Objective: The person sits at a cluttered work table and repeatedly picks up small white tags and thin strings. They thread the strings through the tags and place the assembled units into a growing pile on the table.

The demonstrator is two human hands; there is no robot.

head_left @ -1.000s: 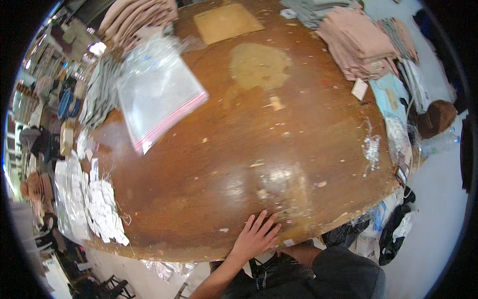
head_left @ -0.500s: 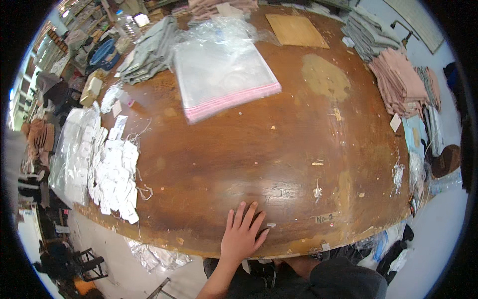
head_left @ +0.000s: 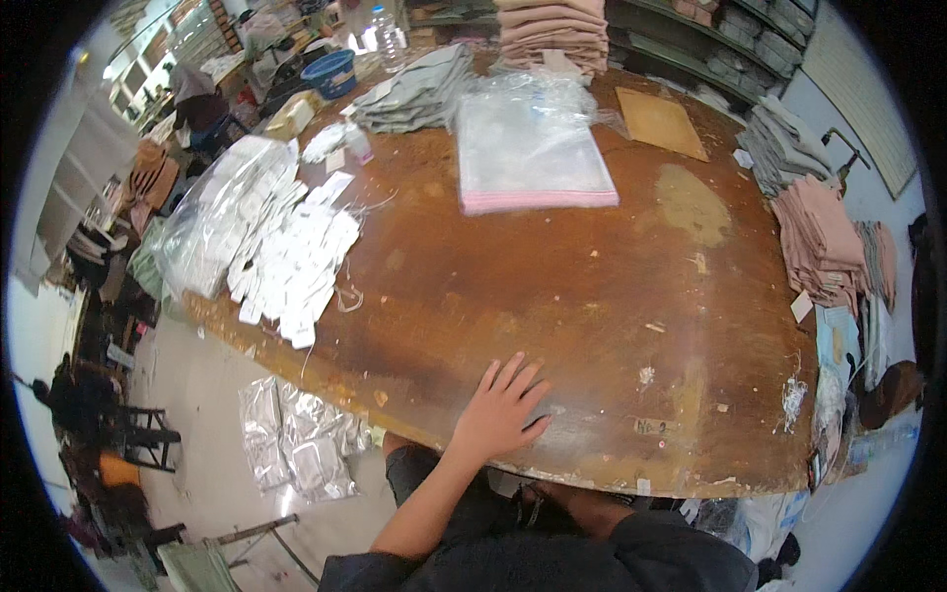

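My left hand [head_left: 500, 409] lies palm down near the front edge of a worn brown wooden table [head_left: 473, 286], fingers spread and nothing held. My right hand is out of view. To the left is a loose heap of white paper tags with strings [head_left: 301, 261], next to a clear plastic bag of more white tags [head_left: 212, 217]. Farther back lies a stack of clear plastic bags with a pink edge strip [head_left: 533, 153]. Grey folded garments [head_left: 419, 89] sit just left of that stack, and a tall pile of pink folded garments [head_left: 552, 30] rises behind it.
A tan board [head_left: 661, 121] lies at the far right. Pink garments [head_left: 817, 232] and grey garments [head_left: 784, 138] line the right edge. A blue basket [head_left: 328, 74] and a water bottle [head_left: 387, 39] stand far left. Wrapped packages [head_left: 301, 444] lie on the floor.
The view has swung toward the left and up, so the tags and bags appear farther right and more floor shows. My left hand still rests flat on the table near its edge.
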